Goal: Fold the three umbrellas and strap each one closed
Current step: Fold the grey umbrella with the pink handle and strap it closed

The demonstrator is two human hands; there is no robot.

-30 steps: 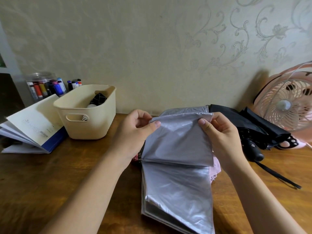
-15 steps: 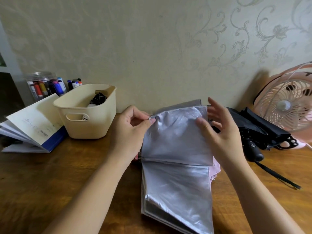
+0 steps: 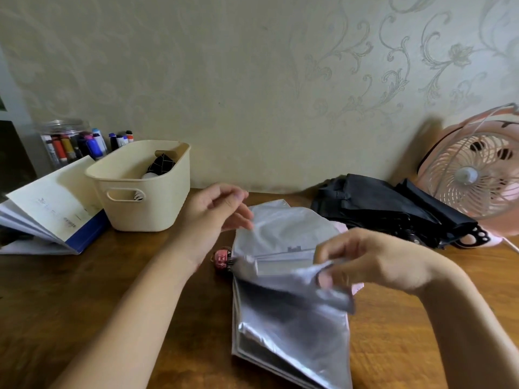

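**Item:** silver umbrella (image 3: 292, 318), lying lengthwise on the wooden table (image 3: 84, 304) straight in front of you. Its canopy panels are stacked flat and a small pink end piece (image 3: 222, 258) shows at the left edge. It is not yet rolled or strapped.

**Right hand** (image 3: 373, 262): pinches one loose panel at the stack's right edge, lifted clear of the rest.

**Left hand** (image 3: 216, 211): fingers relaxed, gripping nothing, over the far left corner. Blur hides whether it touches the cloth. Your hands are apart.

**Step, as judged:** laying the panels one over another. Draw the pinched panel taut, line its crease up with the stack, then press it flat with your left palm before taking the next.

**Surroundings:**
- Black umbrella cloth (image 3: 379, 209) is heaped just beyond, to the right, against a pink fan (image 3: 471, 175).
- A cream basket (image 3: 140, 209), an open book (image 3: 50, 209) and a marker jar (image 3: 67, 141) stand to the far left.
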